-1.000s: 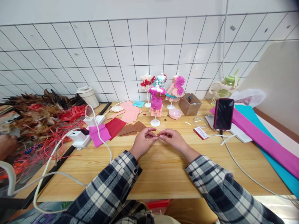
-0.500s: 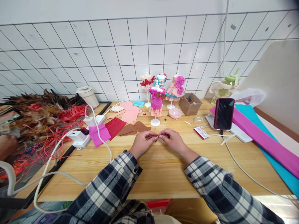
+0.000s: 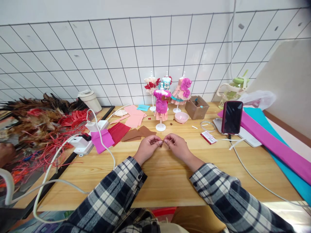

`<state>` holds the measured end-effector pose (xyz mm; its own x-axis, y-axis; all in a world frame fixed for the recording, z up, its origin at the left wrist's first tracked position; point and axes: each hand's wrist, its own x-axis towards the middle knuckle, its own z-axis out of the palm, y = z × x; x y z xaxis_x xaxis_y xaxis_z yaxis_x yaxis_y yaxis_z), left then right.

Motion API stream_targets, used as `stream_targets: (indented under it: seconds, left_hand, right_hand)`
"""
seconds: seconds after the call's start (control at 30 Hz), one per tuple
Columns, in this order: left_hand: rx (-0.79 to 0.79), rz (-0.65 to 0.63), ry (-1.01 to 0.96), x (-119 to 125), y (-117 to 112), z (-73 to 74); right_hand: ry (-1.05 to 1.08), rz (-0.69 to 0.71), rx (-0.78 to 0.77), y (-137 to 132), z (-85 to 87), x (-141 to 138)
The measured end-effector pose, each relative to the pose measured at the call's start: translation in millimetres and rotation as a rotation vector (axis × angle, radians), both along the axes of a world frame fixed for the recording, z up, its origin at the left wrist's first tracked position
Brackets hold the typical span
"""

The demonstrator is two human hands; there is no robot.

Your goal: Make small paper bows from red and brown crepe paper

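Near the middle of the table, my left hand (image 3: 148, 148) and my right hand (image 3: 178, 147) meet with fingertips pinched. Between them is a tiny brown piece (image 3: 161, 145), mostly covered by the fingers, perhaps of the same material as the brown crepe paper pieces (image 3: 147, 131) lying just beyond my left hand. Straight ahead stands a small white dress form in a magenta and peach paper dress (image 3: 161, 104). Behind it are three more dressed forms, among them one with magenta flowers (image 3: 186, 84). A pink bowl (image 3: 181, 117) sits to their right.
Left are red paper (image 3: 119, 132), magenta paper (image 3: 103, 141), white power strips (image 3: 82, 147) and looping cables. A phone (image 3: 232, 117) stands at right, near a red-and-white packet (image 3: 208, 137) and a cardboard box (image 3: 197, 107). Another person's hand (image 3: 6, 153) shows at far left beside feathers (image 3: 36, 119).
My fingertips have shifted slightly, and a little more of the brown piece shows below them. The view has moved a little; the other things stay where they were.
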<state>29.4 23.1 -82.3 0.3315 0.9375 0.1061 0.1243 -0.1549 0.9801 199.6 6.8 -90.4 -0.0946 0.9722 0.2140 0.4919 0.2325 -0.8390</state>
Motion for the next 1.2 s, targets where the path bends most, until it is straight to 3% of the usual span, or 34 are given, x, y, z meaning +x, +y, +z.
stream_targets:
  seconds: [0.4,0.7,0.87,1.03,1.2]
  left_hand:
    - [0.025,0.065,-0.01,0,3,-0.9]
    - [0.037,-0.003,-0.011,1,-1,-0.7]
    - [0.047,0.051,0.065,0,-1,1.3]
    - [-0.019,0.062,-0.056,0,0,0.9]
    - [-0.073,0.079,-0.128,0,0,-0.7]
  right_hand:
    - [0.158,-0.01,-0.165,1,-1.0,-2]
    - [0.144,0.007,-0.141,1,1.2,-1]
    - [0.083,0.01,-0.089,-1,1.8,0]
    - [0.032,-0.036,-0.126,-4,9.0,-2]
    - [0.143,0.0,-0.212,-4,10.3,-5]
